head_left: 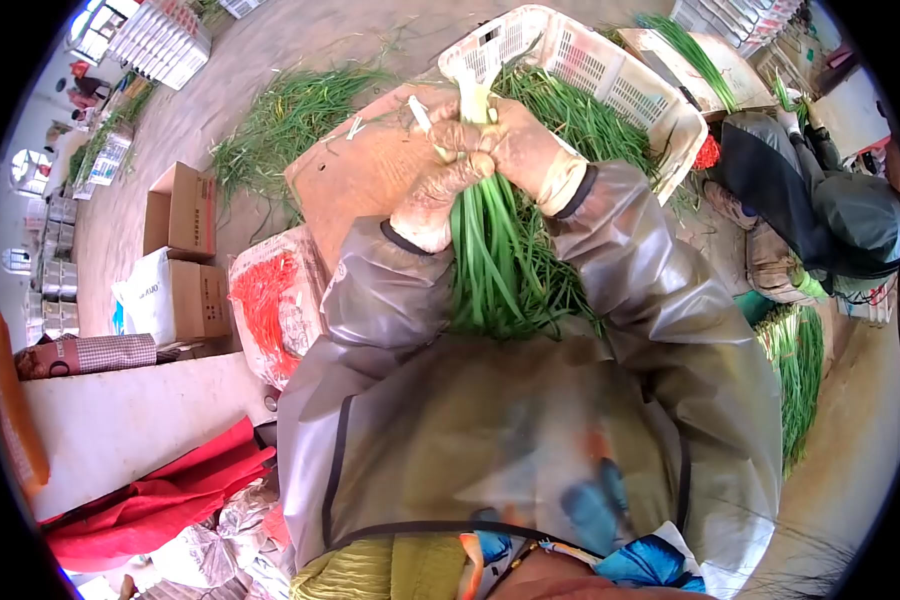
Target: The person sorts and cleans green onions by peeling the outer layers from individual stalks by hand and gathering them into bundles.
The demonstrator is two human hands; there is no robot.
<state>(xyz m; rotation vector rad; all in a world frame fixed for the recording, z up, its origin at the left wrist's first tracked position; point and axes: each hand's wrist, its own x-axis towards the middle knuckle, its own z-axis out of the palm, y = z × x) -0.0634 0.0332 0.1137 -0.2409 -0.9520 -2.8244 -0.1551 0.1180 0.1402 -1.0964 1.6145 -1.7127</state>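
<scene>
A bunch of garlic chives point(485, 255) is held in front of me, its pale stalk ends pointing away and its long green leaves trailing toward my apron. My left hand point(438, 195), in a soiled glove, is wrapped around the bunch from the left. From the other side my right hand point(530, 145), gloved too, closes on the same stalks, and the two hands touch. A pale narrow piece point(419, 113) sticks up by my left fingers; I cannot tell its kind. Beneath the hands lies a stained brown board point(345, 165), with more loose chives point(560, 290) to the right.
A white plastic crate point(670, 105) holding chives stands at the upper right. Loose greens point(290, 115) cover the floor at upper left. Red ties point(265, 305) lie on a pad at my left, near a cardboard box point(185, 215). Another person point(820, 195) sits at right.
</scene>
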